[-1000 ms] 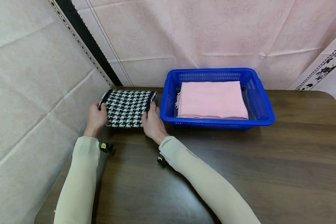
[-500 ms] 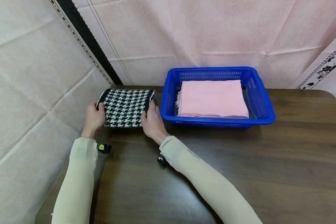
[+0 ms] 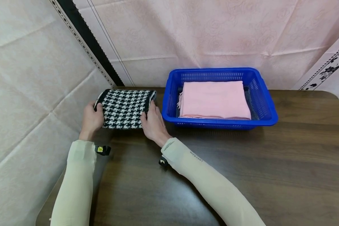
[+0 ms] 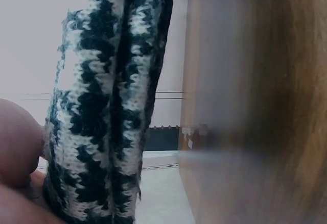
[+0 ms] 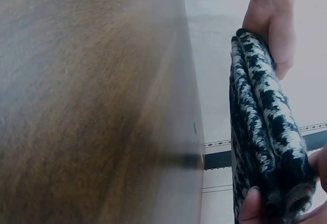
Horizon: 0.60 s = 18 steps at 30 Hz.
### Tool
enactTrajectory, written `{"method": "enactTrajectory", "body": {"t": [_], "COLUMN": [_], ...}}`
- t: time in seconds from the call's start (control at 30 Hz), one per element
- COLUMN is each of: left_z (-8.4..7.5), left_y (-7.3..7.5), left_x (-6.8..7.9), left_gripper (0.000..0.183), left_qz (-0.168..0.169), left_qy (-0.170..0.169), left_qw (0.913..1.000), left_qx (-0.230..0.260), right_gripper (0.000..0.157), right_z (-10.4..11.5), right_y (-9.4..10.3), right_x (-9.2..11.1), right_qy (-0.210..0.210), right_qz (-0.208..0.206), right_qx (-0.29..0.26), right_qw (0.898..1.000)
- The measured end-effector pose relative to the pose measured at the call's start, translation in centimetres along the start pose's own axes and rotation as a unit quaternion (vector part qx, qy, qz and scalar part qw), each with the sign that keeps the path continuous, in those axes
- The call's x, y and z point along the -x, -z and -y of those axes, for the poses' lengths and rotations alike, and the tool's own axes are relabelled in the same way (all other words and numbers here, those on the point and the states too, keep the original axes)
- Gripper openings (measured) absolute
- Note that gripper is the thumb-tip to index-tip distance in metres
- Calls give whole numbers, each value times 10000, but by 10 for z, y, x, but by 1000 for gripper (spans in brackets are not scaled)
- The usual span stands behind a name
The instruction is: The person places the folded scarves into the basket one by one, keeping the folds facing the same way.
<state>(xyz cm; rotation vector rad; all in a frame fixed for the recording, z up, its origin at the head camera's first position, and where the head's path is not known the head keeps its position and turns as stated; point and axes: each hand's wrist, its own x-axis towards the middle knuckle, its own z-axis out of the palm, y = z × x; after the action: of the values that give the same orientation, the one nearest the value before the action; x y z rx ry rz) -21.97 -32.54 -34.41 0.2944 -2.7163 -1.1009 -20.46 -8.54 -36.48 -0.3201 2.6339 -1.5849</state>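
Observation:
Between both hands is a folded black-and-white houndstooth knit scarf [image 3: 123,109], raised off the table in the wrist views. My left hand [image 3: 92,118] grips its left end, thumb on top and fingers underneath. The right hand [image 3: 154,124] pinches the right end the same way, close to the basket. In the left wrist view the thick folded edge of the scarf [image 4: 97,112] shows two layers. Its dark end and the right thumb [image 5: 251,206] appear at the bottom of the right wrist view. The fingers under the scarf are mostly hidden in the head view.
A blue plastic basket [image 3: 214,123] stands right of the scarf against the back cloth. In it a folded pink fringed cloth [image 3: 214,100] lies over dark blue fabric [image 3: 252,105]. Pale patterned cloth [image 3: 31,94] hangs along the left side of the wooden table [image 3: 271,175].
The scarf has shifted slightly left, its left end tilting a little. My left hand has moved left with it, while the right hand has moved only slightly. The basket stays put.

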Motion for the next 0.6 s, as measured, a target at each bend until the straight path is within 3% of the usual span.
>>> {"method": "enactTrajectory", "body": {"t": [0.6], "left_z": [-8], "left_y": [10], "left_x": [3], "left_gripper": [55], "left_qz": [-174], "left_qy": [103], "left_qw": [9997], "left_qx": [149], "right_gripper": [67], "right_z": [8], "right_y": [6], "right_x": [6], "right_qy": [286], "right_qz": [-31], "right_qx": [-54], "right_qw": [9996]}}
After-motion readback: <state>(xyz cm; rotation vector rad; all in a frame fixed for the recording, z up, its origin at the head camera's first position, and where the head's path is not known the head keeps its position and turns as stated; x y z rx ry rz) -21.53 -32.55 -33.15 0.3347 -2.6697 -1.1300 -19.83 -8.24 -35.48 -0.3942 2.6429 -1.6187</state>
